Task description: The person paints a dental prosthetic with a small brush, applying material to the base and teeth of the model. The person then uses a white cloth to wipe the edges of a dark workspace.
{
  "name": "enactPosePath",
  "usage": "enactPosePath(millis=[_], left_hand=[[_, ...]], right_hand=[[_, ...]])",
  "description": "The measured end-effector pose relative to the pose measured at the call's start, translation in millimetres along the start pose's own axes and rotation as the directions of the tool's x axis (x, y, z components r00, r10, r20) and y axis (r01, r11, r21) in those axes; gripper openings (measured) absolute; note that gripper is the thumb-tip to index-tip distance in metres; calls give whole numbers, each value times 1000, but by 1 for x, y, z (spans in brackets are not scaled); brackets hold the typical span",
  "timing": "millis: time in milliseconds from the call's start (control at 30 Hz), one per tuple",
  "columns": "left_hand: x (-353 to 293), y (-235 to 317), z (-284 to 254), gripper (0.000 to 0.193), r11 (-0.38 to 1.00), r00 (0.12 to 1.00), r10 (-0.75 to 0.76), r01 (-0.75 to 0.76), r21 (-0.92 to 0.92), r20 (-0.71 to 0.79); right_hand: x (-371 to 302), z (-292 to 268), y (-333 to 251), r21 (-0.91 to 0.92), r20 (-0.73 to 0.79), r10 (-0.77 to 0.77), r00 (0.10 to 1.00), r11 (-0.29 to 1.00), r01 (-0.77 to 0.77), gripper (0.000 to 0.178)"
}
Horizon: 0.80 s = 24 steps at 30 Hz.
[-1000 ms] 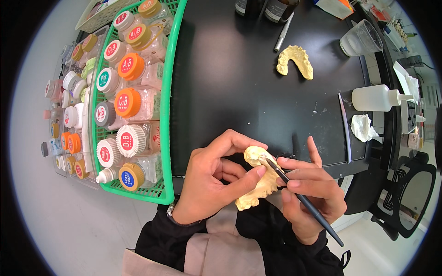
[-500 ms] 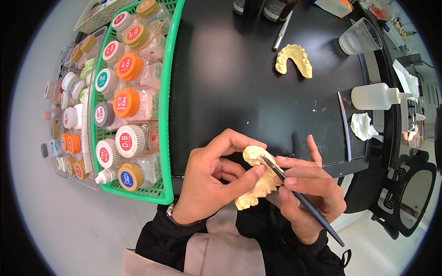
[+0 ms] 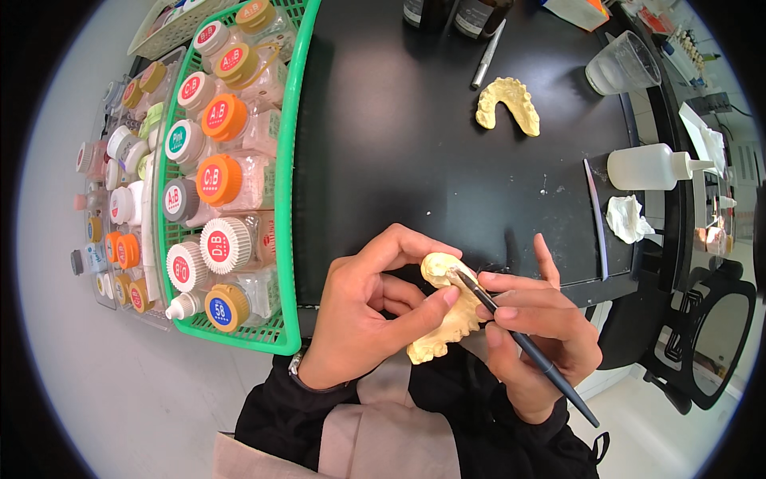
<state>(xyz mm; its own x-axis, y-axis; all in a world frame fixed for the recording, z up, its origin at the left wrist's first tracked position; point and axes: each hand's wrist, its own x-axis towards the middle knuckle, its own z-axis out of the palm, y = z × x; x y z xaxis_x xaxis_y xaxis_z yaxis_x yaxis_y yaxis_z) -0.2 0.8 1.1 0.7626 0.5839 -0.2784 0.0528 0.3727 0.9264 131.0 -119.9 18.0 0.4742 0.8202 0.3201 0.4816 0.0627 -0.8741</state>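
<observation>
My left hand [image 3: 375, 303] holds a yellow plaster dental cast [image 3: 448, 329], thumb on one side and fingers on the other, just in front of the table's near edge. In my right hand [image 3: 542, 327] is a slim dark brush [image 3: 531, 347], gripped like a pen with one finger raised. Its tip meets the cast near the upper end, by the teeth. Whether the tip is bristle or metal is hard to make out. A second yellow dental cast [image 3: 511, 104], horseshoe-shaped, lies farther off on the black table [image 3: 383, 160].
On the left, a green basket [image 3: 289, 239] holds several capped jars. To the right stand a squeeze bottle [image 3: 642, 168], a clear cup [image 3: 622, 68], a crumpled white tissue [image 3: 629, 219] and a lilac strip [image 3: 596, 219]. A silver pen-like tool [image 3: 488, 56] lies near dark bottles [image 3: 483, 14].
The brush has shifted very slightly at the cast's upper end. My left hand and the cast stay in place.
</observation>
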Motion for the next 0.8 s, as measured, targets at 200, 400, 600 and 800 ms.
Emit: enactPosePath(millis=[200, 400, 600, 800], left_hand=[[0, -2, -1, 26, 1000, 1000, 22, -22, 8, -3], [1, -1, 1, 26, 1000, 1000, 21, -20, 16, -14], [0, -1, 1, 26, 999, 1000, 20, -19, 31, -23], [1, -2, 1, 26, 999, 1000, 19, -18, 43, -16]], right_hand=[[1, 0, -1, -13, 8, 6, 1000, 1000, -6, 16], [0, 0, -1, -2, -7, 9, 1000, 1000, -9, 14], [0, 0, 0, -4, -5, 6, 1000, 1000, -6, 14], [1, -1, -2, -17, -7, 9, 1000, 1000, -9, 15]])
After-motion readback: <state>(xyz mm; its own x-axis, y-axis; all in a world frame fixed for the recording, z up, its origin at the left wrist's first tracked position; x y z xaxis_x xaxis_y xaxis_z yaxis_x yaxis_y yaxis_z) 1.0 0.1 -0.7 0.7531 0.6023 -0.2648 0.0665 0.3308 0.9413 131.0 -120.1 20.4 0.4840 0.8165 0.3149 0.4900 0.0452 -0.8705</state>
